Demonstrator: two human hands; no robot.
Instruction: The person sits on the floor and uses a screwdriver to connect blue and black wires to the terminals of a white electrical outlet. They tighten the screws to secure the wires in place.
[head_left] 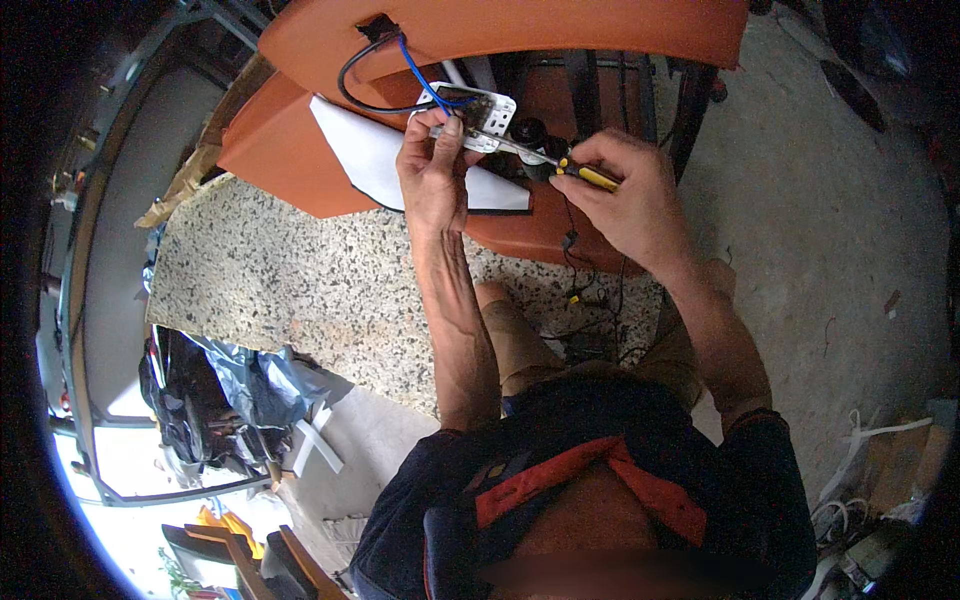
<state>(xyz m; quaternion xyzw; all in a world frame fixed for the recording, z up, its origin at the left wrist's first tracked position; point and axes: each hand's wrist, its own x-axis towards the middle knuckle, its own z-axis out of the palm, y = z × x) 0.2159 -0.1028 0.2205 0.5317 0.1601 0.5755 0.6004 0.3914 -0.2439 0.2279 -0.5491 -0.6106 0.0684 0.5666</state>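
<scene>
My left hand [437, 170] grips a white electrical socket frame [495, 108] by its near left edge, thumb on top. A blue wire [415, 66] and a black cable [345, 85] run from a hole in the orange upholstered panel [520, 25] down to this frame. In my right hand [622, 185] is a screwdriver [590, 176] with a yellow and black handle. Its shaft points left, and the tip reaches the frame beside my left thumb. Whether the tip sits in a screw is too small to tell.
Under my hands lies a white sheet [350, 150] on orange upholstery. A speckled foam slab [300, 270] spreads to the left, with dark plastic bags [260, 385] past it. Thin black cables [572, 240] hang near my knees. Dark metal frame bars [582, 95] stand behind my right hand.
</scene>
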